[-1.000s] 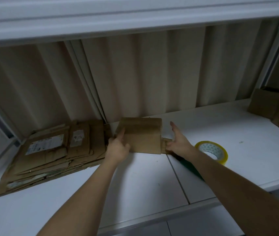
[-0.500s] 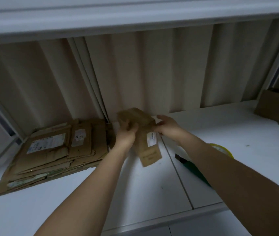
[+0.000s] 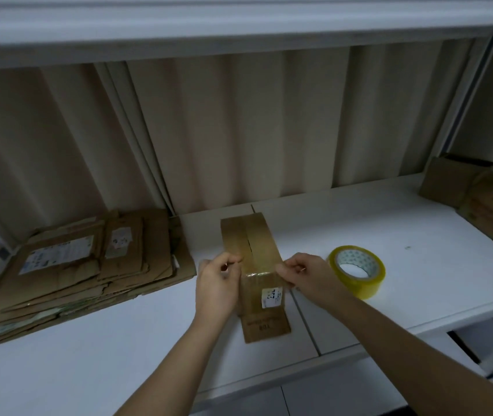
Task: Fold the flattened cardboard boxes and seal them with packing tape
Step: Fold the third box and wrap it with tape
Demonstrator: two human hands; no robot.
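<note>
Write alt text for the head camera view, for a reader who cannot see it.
Two bare hands, left hand and right hand, hold a small folded cardboard box by its sides on a white table. A roll of yellowish packing tape lies to its right, a stack of flattened boxes to its left, and more boxes stand far right.

Label print on box too small to read; right-hand boxes cut by frame edge; lower flat cardboard layers hidden.
</note>
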